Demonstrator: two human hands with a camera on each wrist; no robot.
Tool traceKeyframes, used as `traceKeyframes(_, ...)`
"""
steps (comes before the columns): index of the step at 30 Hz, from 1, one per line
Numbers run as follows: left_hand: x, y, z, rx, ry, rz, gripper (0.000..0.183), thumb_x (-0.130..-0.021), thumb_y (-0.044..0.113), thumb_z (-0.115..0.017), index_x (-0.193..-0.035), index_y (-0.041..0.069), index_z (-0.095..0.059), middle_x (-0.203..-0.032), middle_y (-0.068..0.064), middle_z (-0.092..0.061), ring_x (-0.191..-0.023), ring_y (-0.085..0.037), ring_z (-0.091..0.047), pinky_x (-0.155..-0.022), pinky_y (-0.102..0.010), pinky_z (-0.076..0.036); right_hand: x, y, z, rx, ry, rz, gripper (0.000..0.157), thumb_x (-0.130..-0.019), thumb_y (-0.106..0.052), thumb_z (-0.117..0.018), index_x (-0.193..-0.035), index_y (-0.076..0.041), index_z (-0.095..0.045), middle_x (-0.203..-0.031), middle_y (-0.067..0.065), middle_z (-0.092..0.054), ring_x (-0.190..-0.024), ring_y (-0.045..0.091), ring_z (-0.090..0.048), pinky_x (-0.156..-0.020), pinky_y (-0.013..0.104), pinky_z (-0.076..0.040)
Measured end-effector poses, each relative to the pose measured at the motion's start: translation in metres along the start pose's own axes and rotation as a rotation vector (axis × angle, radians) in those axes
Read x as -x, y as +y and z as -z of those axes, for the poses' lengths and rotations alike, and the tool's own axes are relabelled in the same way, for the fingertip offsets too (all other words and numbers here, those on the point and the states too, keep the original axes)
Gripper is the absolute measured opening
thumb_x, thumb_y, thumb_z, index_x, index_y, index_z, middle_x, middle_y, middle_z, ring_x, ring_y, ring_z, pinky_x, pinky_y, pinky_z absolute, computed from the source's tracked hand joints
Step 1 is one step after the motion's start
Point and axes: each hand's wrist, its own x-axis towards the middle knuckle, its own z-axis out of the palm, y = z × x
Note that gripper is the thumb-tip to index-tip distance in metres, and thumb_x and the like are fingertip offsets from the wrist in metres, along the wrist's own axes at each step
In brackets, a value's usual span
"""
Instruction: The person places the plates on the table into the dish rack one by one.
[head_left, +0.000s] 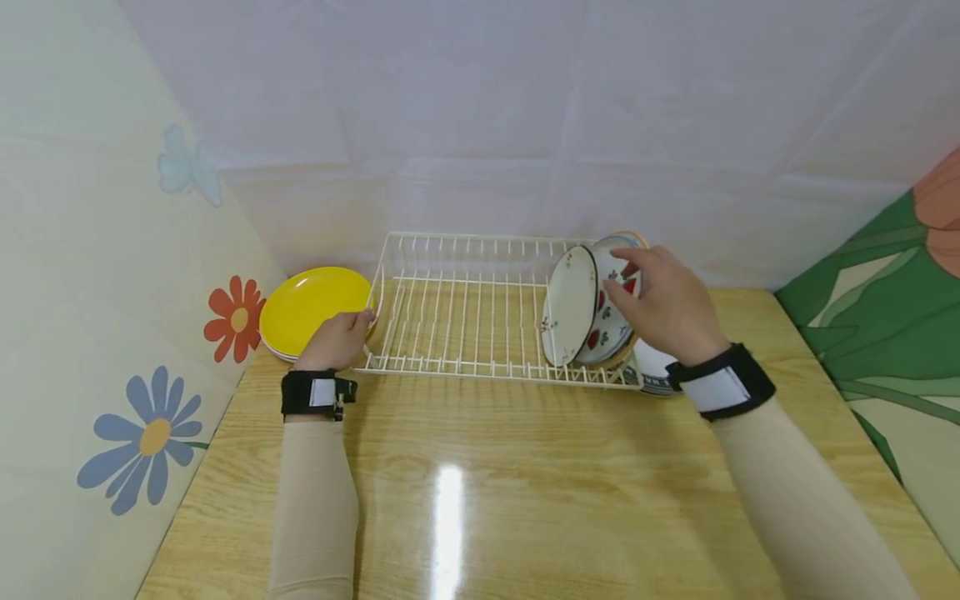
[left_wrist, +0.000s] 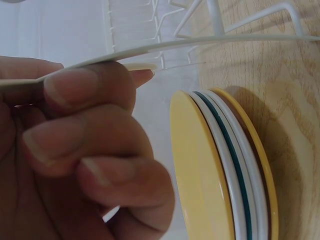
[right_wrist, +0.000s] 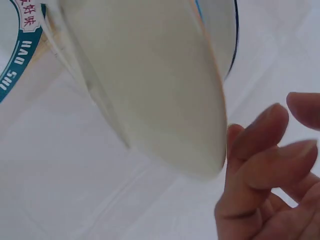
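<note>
A white wire dish rack [head_left: 480, 367] stands on the wooden table. My left hand [head_left: 337, 339] grips its left end rail, and in the left wrist view the fingers [left_wrist: 90, 135] curl round this white rail. At the rack's right end several plates stand on edge: a dark-rimmed white plate [head_left: 568, 308] leans in front of a strawberry-patterned plate [head_left: 606, 329], with an orange edge showing behind. Over their upper right side is my right hand [head_left: 667, 304], thumb and fingers spread apart. In the right wrist view those fingers [right_wrist: 250, 175] are right beside the rim of a pale plate [right_wrist: 150, 90], with nothing between them.
Left of the rack sits a stack of plates with a yellow plate [head_left: 315, 308] on top. A white dish with a lettered teal band [right_wrist: 25, 52] lies to the rack's right. White cloth [head_left: 480, 108] hangs behind, and flower-printed cloth [head_left: 75, 292] flanks both sides.
</note>
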Motion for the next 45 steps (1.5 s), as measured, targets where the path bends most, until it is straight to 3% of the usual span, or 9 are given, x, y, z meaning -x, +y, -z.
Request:
traceKeyframes(4,0.000,-0.003,0.000,0.000,-0.001,0.000,0.061,-0.114,0.043,-0.024,-0.121,-0.002,-0.065,-0.075,-0.006,-0.044,-0.080,-0.028,-0.054,-0.085,-0.044,-0.043,0.011,0.016,0.010,-0.070,0.040,-0.028,0.046,-0.104,-0.028,-0.062,-0.142,-0.004,-0.059,-0.110,0.019,-0.063,-0.066,0.023,-0.055,-0.053,0.030,-0.041)
traceKeyframes(11,0.001,-0.004,-0.001,0.000,0.006,0.005,0.058,-0.114,0.040,-0.025,-0.122,-0.002,-0.064,-0.074,-0.005,-0.041,-0.077,-0.027,-0.052,-0.082,-0.043,-0.042,0.029,0.048,0.019,-0.184,0.070,-0.176,0.058,-0.106,-0.041,-0.055,-0.154,-0.011,-0.046,-0.118,0.021,-0.061,-0.064,0.014,-0.051,-0.045,0.032,-0.041)
traceKeyframes(17,0.002,-0.005,-0.001,0.005,0.002,0.011,0.060,-0.114,0.042,-0.025,-0.126,-0.002,-0.063,-0.074,-0.005,-0.041,-0.074,-0.025,-0.051,-0.080,-0.041,-0.042,0.042,0.080,0.015,-0.243,0.082,-0.316,0.061,-0.107,-0.043,-0.052,-0.157,-0.011,-0.042,-0.119,0.018,-0.058,-0.060,0.007,-0.055,-0.047,0.031,-0.042)
traceKeyframes(22,0.002,-0.005,0.000,0.006,-0.003,-0.003,0.061,-0.114,0.042,-0.024,-0.137,-0.002,-0.061,-0.074,-0.006,-0.042,-0.075,-0.025,-0.052,-0.083,-0.042,-0.043,0.054,0.111,0.004,-0.334,0.074,-0.444,0.064,-0.107,-0.045,-0.050,-0.156,-0.005,-0.042,-0.104,0.001,-0.059,-0.060,0.006,-0.059,-0.050,0.029,-0.047)
traceKeyframes(26,0.002,-0.004,0.001,0.003,-0.002,-0.006,0.062,-0.115,0.042,-0.024,-0.143,-0.001,-0.057,-0.075,-0.006,-0.042,-0.081,-0.027,-0.054,-0.087,-0.044,-0.043,0.065,0.133,-0.009,-0.397,0.034,-0.554,0.073,-0.107,-0.048,-0.048,-0.159,0.001,-0.032,-0.087,-0.011,-0.058,-0.061,0.008,-0.060,-0.052,0.029,-0.051)
traceKeyframes(34,0.002,-0.004,0.001,0.007,0.000,-0.004,0.063,-0.114,0.043,-0.024,-0.146,-0.002,-0.055,-0.075,-0.006,-0.042,-0.079,-0.027,-0.054,-0.088,-0.044,-0.043,0.082,0.164,-0.037,-0.444,-0.099,-0.731,0.085,-0.108,-0.050,-0.039,-0.161,0.010,-0.012,-0.086,0.003,-0.059,-0.064,0.010,-0.063,-0.058,0.031,-0.053)
traceKeyframes(40,0.002,-0.004,0.000,0.011,0.002,-0.003,0.061,-0.114,0.042,-0.024,-0.149,0.000,-0.053,-0.076,-0.006,-0.043,-0.080,-0.027,-0.053,-0.085,-0.043,-0.043,0.088,0.173,-0.054,-0.457,-0.158,-0.786,0.086,-0.108,-0.046,-0.041,-0.158,0.016,-0.010,-0.085,0.005,-0.062,-0.063,0.010,-0.063,-0.059,0.030,-0.055)
traceKeyframes(45,0.002,-0.003,0.000,0.023,-0.003,0.003,0.061,-0.114,0.043,-0.024,-0.149,0.002,-0.053,-0.081,-0.011,-0.050,-0.076,-0.027,-0.052,-0.081,-0.042,-0.043,0.091,0.177,-0.064,-0.450,-0.172,-0.808,0.080,-0.108,-0.039,-0.045,-0.159,0.013,-0.013,-0.083,0.003,-0.063,-0.061,0.010,-0.063,-0.059,0.030,-0.055)
